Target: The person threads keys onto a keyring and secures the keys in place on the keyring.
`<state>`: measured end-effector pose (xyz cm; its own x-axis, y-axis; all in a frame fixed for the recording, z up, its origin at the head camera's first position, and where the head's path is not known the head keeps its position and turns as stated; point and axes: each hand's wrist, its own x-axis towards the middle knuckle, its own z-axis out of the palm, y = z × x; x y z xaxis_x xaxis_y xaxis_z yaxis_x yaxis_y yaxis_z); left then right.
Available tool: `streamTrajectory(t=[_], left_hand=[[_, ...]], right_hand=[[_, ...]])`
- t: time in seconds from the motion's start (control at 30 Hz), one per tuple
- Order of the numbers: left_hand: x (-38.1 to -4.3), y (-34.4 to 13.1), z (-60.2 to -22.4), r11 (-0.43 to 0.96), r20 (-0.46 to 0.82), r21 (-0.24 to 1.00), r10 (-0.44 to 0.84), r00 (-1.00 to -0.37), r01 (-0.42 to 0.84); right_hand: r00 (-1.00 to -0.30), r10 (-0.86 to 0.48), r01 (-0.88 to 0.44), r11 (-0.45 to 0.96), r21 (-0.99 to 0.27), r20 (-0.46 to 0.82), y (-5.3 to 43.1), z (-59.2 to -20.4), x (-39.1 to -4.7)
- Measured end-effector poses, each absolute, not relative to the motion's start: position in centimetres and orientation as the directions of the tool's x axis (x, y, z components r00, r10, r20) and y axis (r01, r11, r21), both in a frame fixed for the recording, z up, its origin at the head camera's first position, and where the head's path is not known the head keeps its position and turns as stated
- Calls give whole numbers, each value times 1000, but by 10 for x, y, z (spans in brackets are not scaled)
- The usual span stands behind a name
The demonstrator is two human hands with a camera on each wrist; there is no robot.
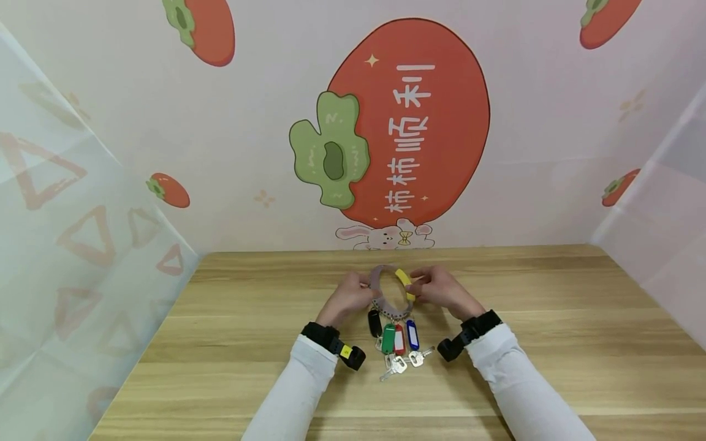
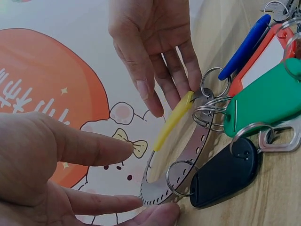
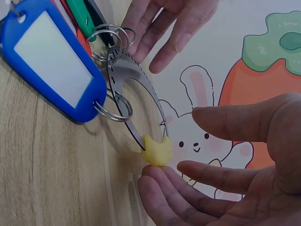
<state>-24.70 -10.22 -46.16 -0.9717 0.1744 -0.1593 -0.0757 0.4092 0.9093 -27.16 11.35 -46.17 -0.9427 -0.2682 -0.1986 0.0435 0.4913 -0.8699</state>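
Note:
A large grey metal key ring [image 1: 376, 283] with small holes along its band lies between the hands, a yellow sleeve [image 2: 174, 120] covering part of its right side. At its left edge the fingertips of the left hand [image 1: 353, 293] touch the band, fingers extended and thumb held apart. The right hand [image 1: 441, 290] has its fingertips right at the yellow sleeve, fingers loosely spread. Small split rings link a black tag [image 2: 223, 174], a green tag [image 1: 388, 339], a red tag [image 1: 399, 340] and a blue tag [image 3: 56, 61] to the band. Silver keys [image 1: 397, 365] lie below the tags.
The wood-grain table [image 1: 231, 355] extends on both sides of the hands. Behind it rises a pale backdrop [image 1: 265, 122] printed with a big red persimmon and a rabbit, and light sheets [image 1: 72, 245] flank the table. Both wrists wear black camera straps [image 1: 480, 324].

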Motion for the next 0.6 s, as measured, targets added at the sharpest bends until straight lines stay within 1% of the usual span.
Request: streamTrajectory(t=[0.2,0.6], left_hand=[[-249,-103,-462,431,-173,898,173,-970,-83],[-245,-101,-459,476,-216,868,110,-970,-139]], right_hand=[[-940,-277,44,482,-875,-200,113,-463,-272],[-935,-295,22,505,-863,-197,112,-465,-271]])
